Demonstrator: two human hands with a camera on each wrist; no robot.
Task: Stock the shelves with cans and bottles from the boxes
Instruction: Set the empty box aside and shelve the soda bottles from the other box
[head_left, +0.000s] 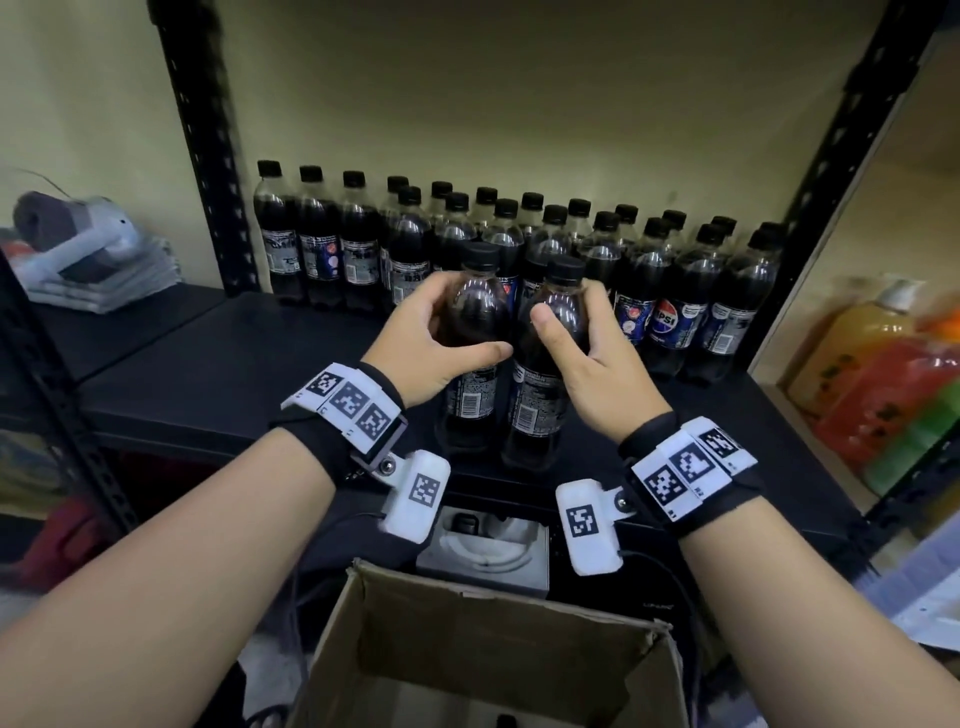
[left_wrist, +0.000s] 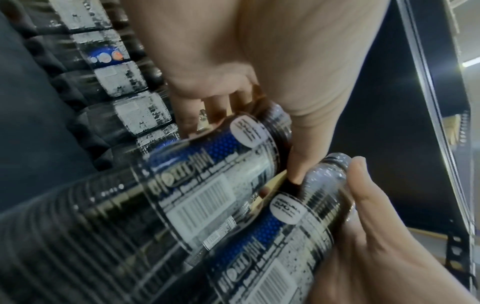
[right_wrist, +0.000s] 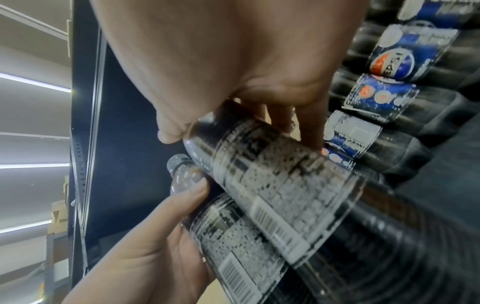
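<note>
Each hand holds one dark cola bottle by its shoulder over the front of the black shelf (head_left: 234, 374). My left hand (head_left: 470, 318) grips the left bottle (head_left: 470, 410); my right hand (head_left: 566, 306) grips the right bottle (head_left: 537, 410). The two bottles stand upright side by side, almost touching. Their bases are low over the shelf; whether they rest on it is unclear. Just behind them stand rows of several matching bottles (head_left: 649, 270). In the left wrist view, my left hand (left_wrist: 252, 144) is wrapped round its bottle (left_wrist: 207, 174). In the right wrist view, my right hand (right_wrist: 241, 131) clasps its bottle (right_wrist: 272, 185).
An open cardboard box (head_left: 467, 623) sits below the shelf edge, with a white device (head_left: 483, 551) behind it. Black uprights (head_left: 202, 156) (head_left: 852, 156) frame the bay. Orange juice bottles (head_left: 883, 374) stand on the right and stacked items (head_left: 93, 260) on the left. Bare shelf lies left of my hands.
</note>
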